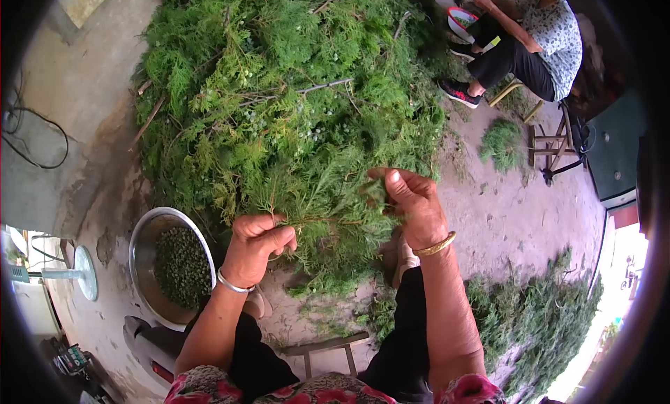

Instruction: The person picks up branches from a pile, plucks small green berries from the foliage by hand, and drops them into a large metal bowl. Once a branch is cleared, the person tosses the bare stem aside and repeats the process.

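My left hand (pixel 259 245) is closed on the stem end of a leafy evergreen sprig (pixel 328 221), which reaches rightward across my lap. At the sprig's right side is my right hand (pixel 417 207), fingers curled and thumb bent in close to the foliage; what they pinch is too blurred to make out. Just beyond both hands rises a big heap of cut evergreen branches (pixel 279 118), with pale small cones among the leaves. To the left of my left hand stands a metal basin (pixel 139 264) holding many small green cones (pixel 180 264).
A person (pixel 551 44) sits at the upper right beside a red-rimmed bowl (pixel 460 20). A wooden stool (pixel 556 142) lies near them. More greenery (pixel 534 320) covers the floor at lower right. A fan (pixel 85 273) stands at far left.
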A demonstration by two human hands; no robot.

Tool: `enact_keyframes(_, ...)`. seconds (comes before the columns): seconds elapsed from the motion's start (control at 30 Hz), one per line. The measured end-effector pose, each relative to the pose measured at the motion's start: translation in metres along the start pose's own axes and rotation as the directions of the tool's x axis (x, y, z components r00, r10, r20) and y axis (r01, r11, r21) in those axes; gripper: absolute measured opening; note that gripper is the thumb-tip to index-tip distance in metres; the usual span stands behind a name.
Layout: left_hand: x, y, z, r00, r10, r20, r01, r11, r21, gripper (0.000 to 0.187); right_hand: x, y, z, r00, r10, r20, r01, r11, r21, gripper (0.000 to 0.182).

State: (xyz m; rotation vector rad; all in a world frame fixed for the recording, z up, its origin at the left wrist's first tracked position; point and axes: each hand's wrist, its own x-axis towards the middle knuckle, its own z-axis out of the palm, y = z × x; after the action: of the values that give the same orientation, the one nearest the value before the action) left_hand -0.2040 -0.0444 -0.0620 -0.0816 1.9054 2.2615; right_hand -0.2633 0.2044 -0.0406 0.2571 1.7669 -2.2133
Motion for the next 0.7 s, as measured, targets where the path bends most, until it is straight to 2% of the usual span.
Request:
enact_keyframes(0.07, -0.002, 0.003, 0.004, 1.0, -0.014, -0.023, 0.014, 1.0, 0.018, 0.017, -0.005, -0.009, -0.004, 0.985, 0.107, 0.134, -0.103, 0.994, -0.034, 0.04)
enact_keyframes(0.1, -0.003, 0.004, 0.005, 0.999, -0.023, -0.049, 0.025, 0.999, 0.037, 0.025, -0.005, -0.007, -0.004, 0.985, 0.109, 0.131, -0.105, 0.994, -0.035, 0.04)
enact_keyframes(0.17, -0.003, 0.005, 0.005, 0.998, -0.029, -0.052, 0.032, 0.998, 0.059, 0.024, -0.004, -0.002, -0.003, 0.984, -0.043, 0.174, 0.045, 0.999, -0.007, 0.042)
enact_keyframes(0.2, -0.003, 0.004, 0.004, 0.998, -0.032, -0.055, 0.036, 0.996, 0.082, 0.023, -0.004, -0.002, -0.003, 0.984, -0.042, 0.171, 0.044, 0.999, -0.008, 0.042)
enact_keyframes(0.27, -0.003, 0.003, 0.004, 0.998, -0.025, -0.06, 0.031, 0.995, 0.092, 0.02, -0.003, -0.001, -0.005, 0.97, -0.013, 0.244, -0.037, 0.979, 0.198, 0.044)
enact_keyframes(0.4, -0.002, 0.003, 0.002, 0.997, -0.02, -0.074, 0.026, 0.996, 0.087, 0.013, -0.005, -0.002, -0.005, 0.971, 0.03, 0.237, -0.076, 0.979, 0.187, 0.041)
enact_keyframes(0.47, -0.002, 0.001, 0.002, 0.997, -0.024, -0.073, 0.03, 0.996, 0.08, 0.014, 0.0, 0.008, -0.008, 0.986, -0.055, 0.158, 0.039, 0.994, 0.099, 0.035)
enact_keyframes(0.57, -0.001, -0.001, 0.002, 0.998, -0.012, -0.062, 0.017, 0.996, 0.088, 0.014, 0.0, 0.005, -0.008, 0.994, -0.011, 0.104, -0.002, 0.992, 0.123, 0.027)
enact_keyframes(0.7, -0.001, -0.002, 0.004, 0.998, 0.011, -0.057, -0.005, 0.994, 0.108, 0.014, -0.005, 0.0, -0.002, 0.999, -0.026, 0.032, 0.021, 0.99, 0.143, 0.024)
